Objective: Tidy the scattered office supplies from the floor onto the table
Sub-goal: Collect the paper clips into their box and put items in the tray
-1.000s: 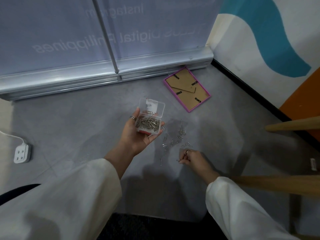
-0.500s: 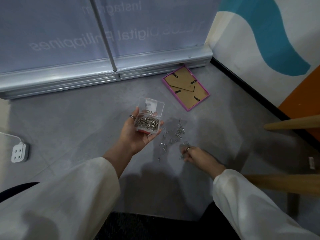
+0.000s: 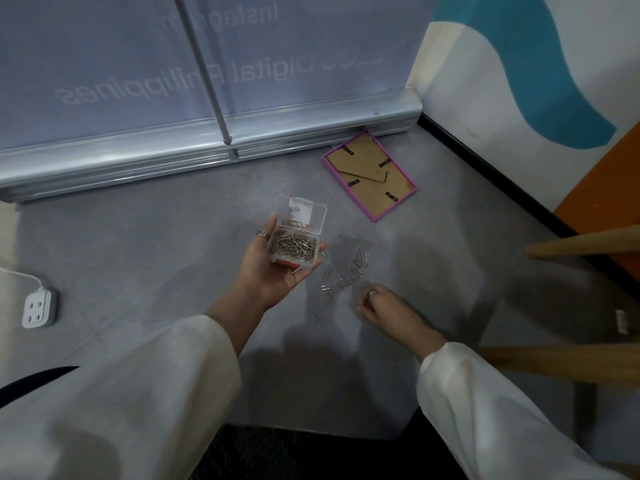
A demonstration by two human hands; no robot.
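My left hand [image 3: 273, 268] cradles a small clear plastic box [image 3: 296, 237] with its lid flipped up, holding a heap of silver paper clips. More paper clips [image 3: 346, 271] lie scattered on the grey floor just right of that hand. My right hand [image 3: 384, 308] is down on the floor at the near edge of the scatter, fingers curled and pinched together; what they pinch is hidden. A pink picture frame [image 3: 369, 176] lies face down farther back.
A roll-up banner's metal base [image 3: 207, 147] runs along the back. A white power strip [image 3: 36, 308] with its cord sits at the left. Wooden furniture legs [image 3: 585, 244] cross the right side, near the painted wall [image 3: 519, 81].
My right hand slid a little forward and right along the floor toward the scattered clips. The left hand with the box stayed in place.
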